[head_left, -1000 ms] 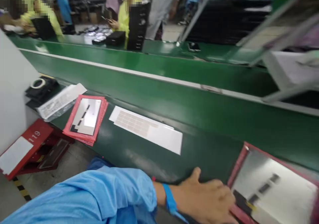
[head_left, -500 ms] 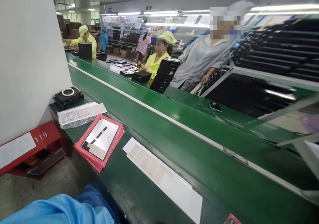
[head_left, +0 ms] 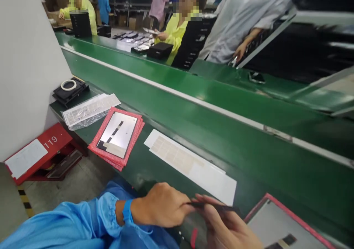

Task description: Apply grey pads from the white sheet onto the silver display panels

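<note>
My left hand (head_left: 163,204), with a blue band at its wrist, is closed, its fingertips pinching the left end of a thin black strip-like piece (head_left: 225,207). My right hand (head_left: 224,225) has its thumb and fingers closed round the same piece further right. Its exact kind is not clear. Beside my right hand, a silver flat panel (head_left: 282,215) with a black and tan strip lies on red wrap, partly cut off by the frame. White sheets with tan rectangular labels (head_left: 190,164) lie just beyond my hands.
Another silver panel (head_left: 128,121) rests on red wrap (head_left: 95,145) at left. Behind it are bagged label sheets (head_left: 91,110) and a tape roll (head_left: 68,85) on a black tray. A white rail (head_left: 166,91) runs along the green bench. Co-workers stand across, near black stacks (head_left: 193,42).
Both my hands have come into view, holding the black piece. The view has tilted down, showing more of the panel at lower right. The grey-sleeved person's hand is lower, near the bench.
</note>
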{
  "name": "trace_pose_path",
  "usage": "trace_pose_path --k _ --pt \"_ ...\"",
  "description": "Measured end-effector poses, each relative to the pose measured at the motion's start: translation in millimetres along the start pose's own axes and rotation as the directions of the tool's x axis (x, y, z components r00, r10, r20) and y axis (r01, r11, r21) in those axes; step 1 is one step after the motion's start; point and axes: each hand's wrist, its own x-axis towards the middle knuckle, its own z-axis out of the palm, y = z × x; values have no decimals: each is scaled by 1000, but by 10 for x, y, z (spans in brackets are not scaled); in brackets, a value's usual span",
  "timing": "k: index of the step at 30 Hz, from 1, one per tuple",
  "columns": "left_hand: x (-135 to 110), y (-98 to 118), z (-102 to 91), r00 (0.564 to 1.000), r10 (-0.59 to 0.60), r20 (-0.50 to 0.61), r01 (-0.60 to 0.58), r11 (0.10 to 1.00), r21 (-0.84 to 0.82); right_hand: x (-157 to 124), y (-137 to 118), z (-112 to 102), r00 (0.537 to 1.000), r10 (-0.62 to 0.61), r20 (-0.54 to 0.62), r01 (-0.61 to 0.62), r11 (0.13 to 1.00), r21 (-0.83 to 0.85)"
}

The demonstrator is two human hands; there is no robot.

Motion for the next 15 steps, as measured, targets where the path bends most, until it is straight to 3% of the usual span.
trace_pose_path --k 4,8,12,15 --pt "67 -274 -174 997 1 -72 1 1000 17 228 -71 213 998 37 49 -35 999 -31" --pt "472 -587 -232 976 -15 -218 48 988 150 804 -129 364 985 -153 -83 155 988 12" --pt "891 -725 -117 978 129 -164 -73 948 309 1355 -31 372 975 -169 -142 174 984 27" --pt "990 -728 -27 978 173 -112 -110 898 427 1474 87 285 979 -150 -141 153 988 13"
